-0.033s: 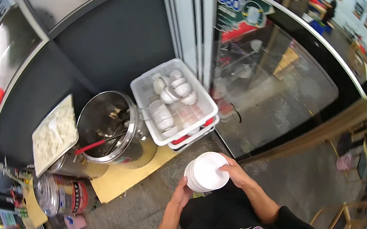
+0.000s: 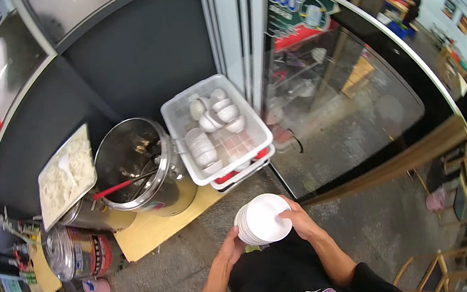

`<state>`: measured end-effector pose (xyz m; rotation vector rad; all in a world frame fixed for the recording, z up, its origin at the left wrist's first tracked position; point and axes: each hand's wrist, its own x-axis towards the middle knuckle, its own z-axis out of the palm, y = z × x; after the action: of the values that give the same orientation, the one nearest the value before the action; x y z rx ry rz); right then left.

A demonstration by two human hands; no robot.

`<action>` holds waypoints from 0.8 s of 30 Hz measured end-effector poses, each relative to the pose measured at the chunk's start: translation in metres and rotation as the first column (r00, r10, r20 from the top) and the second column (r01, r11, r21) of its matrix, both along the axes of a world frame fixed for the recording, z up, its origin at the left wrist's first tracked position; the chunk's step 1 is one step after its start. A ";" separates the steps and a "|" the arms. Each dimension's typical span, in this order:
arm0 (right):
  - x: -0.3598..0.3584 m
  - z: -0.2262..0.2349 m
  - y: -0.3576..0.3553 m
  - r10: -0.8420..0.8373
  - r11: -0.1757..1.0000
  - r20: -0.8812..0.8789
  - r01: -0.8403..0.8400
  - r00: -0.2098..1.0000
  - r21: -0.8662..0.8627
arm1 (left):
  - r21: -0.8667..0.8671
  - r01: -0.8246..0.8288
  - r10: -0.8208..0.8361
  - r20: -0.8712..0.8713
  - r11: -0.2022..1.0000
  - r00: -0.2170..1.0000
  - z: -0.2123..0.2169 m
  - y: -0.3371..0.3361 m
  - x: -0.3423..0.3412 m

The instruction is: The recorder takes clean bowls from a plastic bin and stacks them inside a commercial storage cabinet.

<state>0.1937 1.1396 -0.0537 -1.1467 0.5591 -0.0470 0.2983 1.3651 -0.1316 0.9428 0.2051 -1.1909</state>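
A stack of white bowls (image 2: 264, 219) is held in front of my body, tilted on its side, with the top bowl's open inside showing. My left hand (image 2: 233, 246) cups the stack from the left, its fingers partly hidden behind the bowls. On the other side, my right hand (image 2: 302, 220) grips the stack with the thumb inside the top bowl. Ahead, a white plastic basket (image 2: 174, 115) holds more white bowls (image 2: 204, 148), some nested in a row and others loosely heaped. It rests on another tray (image 2: 247, 174) with red items in it.
Left of the basket stands a large steel pot (image 2: 176, 185) with a red-handled utensil (image 2: 113, 189). Beside it are a tray of white food (image 2: 63, 177) with a white spoon and a drum (image 2: 83, 253). A glass-fronted cabinet (image 2: 356, 121) stands at right. People appear at both edges.
The surroundings have shifted slightly left in the picture as my view turned a little. Both hands keep the same hold on the bowl stack.
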 end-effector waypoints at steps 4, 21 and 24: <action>-0.049 0.018 0.022 -0.112 0.994 -0.018 0.112 0.994 -0.012 | -0.008 0.139 -0.139 -0.066 0.990 0.988 0.003 0.004 -0.029; -0.201 0.028 0.004 -0.299 0.920 0.090 0.312 0.950 -0.238 | -0.206 0.451 -0.448 0.064 0.868 0.892 0.007 -0.043 -0.128; -0.240 0.036 -0.019 -0.353 0.840 0.128 0.374 0.927 -0.393 | -0.235 0.480 -0.477 0.074 0.845 0.876 0.004 -0.077 -0.163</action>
<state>-0.0465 1.1206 -0.0176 -1.4291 0.7391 -0.5470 0.1351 1.2882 -0.1277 0.8005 -0.2044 -1.6286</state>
